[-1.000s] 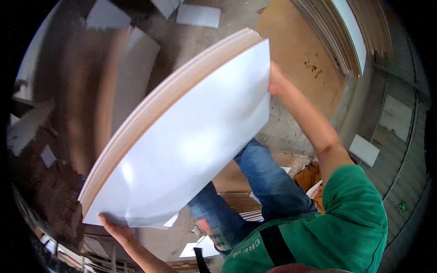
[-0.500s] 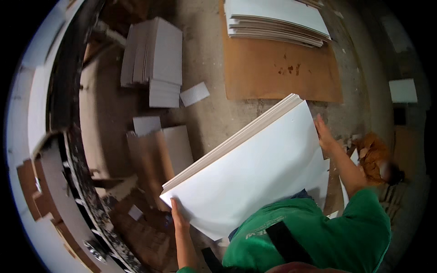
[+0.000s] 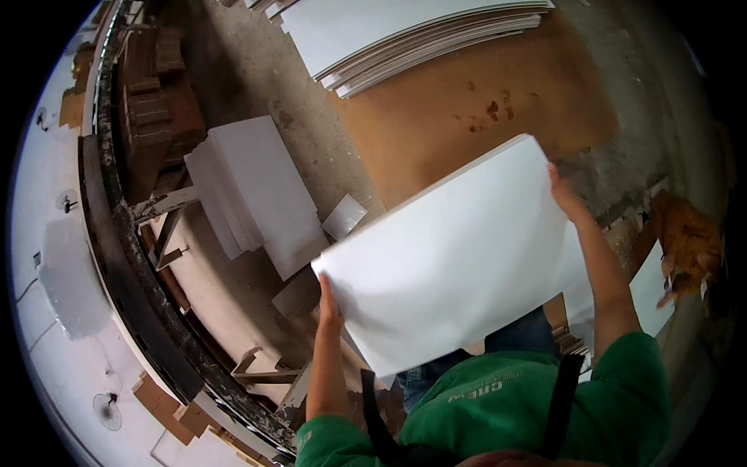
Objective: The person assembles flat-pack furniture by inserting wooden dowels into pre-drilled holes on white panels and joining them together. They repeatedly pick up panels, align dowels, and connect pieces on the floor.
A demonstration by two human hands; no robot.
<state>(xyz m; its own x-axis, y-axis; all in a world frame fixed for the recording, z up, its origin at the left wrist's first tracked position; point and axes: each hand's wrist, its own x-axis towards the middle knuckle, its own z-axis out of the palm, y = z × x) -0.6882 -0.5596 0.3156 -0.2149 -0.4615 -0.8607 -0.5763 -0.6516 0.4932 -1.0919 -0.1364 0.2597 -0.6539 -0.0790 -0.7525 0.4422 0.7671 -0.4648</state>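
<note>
A stack of large white cardboard sheets [image 3: 451,249] is held up before my body, its face tilted toward me. At its left edge my left hand [image 3: 330,302] grips it, thumb along the white face and fingers out of sight behind. My right hand [image 3: 566,194] clasps the upper right edge, most of its fingers hidden too. Beyond the held stack lies a brown cardboard sheet [image 3: 405,140] on the floor, with dark stains. On its far part rests a pile of white sheets [image 3: 373,31].
Left of me another stack of white sheets [image 3: 264,179] leans over, with a small white piece [image 3: 345,216] beside it. Brown cardboard bundles [image 3: 156,109] stand farther back. A dark, worn beam [image 3: 148,272] runs along the left. Crumpled orange-brown material [image 3: 689,241] lies at the right.
The held stack now shows more of its face and less of its layered far edge, and it has come nearer the brown sheet. My view has turned. Both hands keep their hold.
</note>
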